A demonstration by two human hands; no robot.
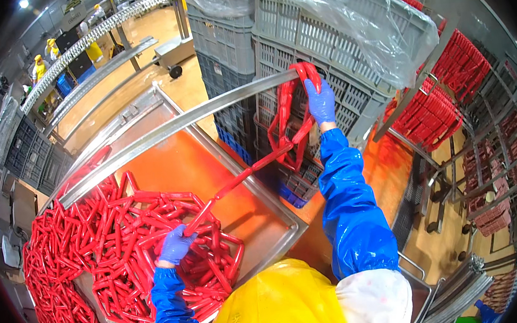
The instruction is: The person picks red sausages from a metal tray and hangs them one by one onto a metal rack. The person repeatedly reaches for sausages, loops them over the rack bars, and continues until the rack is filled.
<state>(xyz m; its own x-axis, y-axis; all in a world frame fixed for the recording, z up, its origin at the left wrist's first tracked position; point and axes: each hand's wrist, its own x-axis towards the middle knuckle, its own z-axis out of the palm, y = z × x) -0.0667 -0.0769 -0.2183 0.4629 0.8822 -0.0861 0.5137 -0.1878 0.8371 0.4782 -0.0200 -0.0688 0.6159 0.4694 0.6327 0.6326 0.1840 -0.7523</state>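
Note:
A chain of red sausage links [252, 166] stretches between my two gloved hands. My left hand [177, 245] grips one link low over a large heap of linked red sausages [123, 236] on a steel table [262, 206]. At the far end of a metal bar [182, 117], my right hand [321, 102] holds looped links [284, 100] against the bar's tip. Several loops hang down below that end. The bar slants across above the table, and its near-left end meets the heap. Red liquid coats part of the tabletop.
Stacked grey plastic crates [322, 42] draped with clear plastic film [366, 25] stand just behind the bar's end. To the right, a metal rack [434, 84] carries hanging red sausages [428, 116]. Metal bars [456, 296] lie bundled at lower right. Other people [40, 67] stand far off at upper left.

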